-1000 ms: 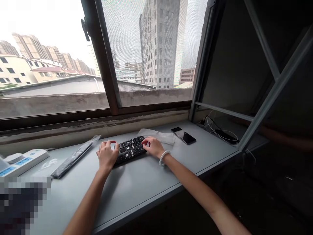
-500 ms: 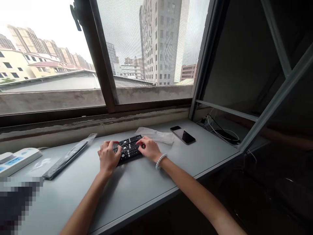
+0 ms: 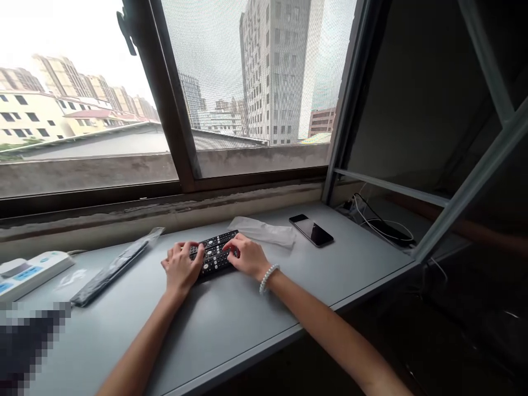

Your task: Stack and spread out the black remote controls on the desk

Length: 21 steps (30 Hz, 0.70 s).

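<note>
Two black remote controls (image 3: 214, 254) lie side by side on the grey table (image 3: 231, 324), slanting up to the right. My left hand (image 3: 180, 267) rests on their near left end, fingers curled over the buttons. From the right, my right hand (image 3: 246, 255), with a white bead bracelet on its wrist, covers their far part with bent fingers. Both hands press on the remotes, which stay flat on the table.
A crumpled clear plastic bag (image 3: 264, 231) and a black phone (image 3: 311, 230) lie to the right. On the left are a remote in a plastic sleeve (image 3: 111, 268) and a white power strip (image 3: 28, 268). Cables (image 3: 379, 223) sit in the far right corner by a metal frame.
Both hands have slid closer together along the remotes; the right hand now covers more of them. The camera view shifted slightly.
</note>
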Motion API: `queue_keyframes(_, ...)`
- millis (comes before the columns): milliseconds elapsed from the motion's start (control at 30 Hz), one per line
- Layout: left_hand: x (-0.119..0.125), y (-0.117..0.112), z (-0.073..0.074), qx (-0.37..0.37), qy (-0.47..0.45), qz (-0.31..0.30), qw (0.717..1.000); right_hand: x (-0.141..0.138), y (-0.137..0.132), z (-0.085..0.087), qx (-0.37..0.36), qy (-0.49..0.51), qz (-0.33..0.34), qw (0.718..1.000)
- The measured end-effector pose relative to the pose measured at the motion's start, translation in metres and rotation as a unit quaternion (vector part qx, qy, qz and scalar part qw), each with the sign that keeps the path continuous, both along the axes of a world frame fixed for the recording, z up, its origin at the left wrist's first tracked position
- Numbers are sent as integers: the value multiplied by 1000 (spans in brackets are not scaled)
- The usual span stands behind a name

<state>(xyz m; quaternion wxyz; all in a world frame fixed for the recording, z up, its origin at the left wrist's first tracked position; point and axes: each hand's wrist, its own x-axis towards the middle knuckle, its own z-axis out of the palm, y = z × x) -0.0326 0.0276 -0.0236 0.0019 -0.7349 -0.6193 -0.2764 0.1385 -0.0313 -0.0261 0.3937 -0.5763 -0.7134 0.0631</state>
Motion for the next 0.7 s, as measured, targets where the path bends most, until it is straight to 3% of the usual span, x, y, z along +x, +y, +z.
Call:
queue_keyframes(167,-17,13,8,-28,-26,79,996,8,8,0,5,14,-23,1000)
queue_keyframes(333,-30,21,7,-18,-73,119,990,17,11,-1,-13,35,-67,997)
queue_keyframes(500,-32,18,-1,-14,-100,78,992,19,8,0,-25,48,-91,994)
queue_keyframes(600,-29,17,-4,-30,-75,36,996,16,7,1,-27,48,-84,995)
queue_keyframes(700,-28,17,-3,-23,-72,33,997,12,7,1,-31,39,-67,996)
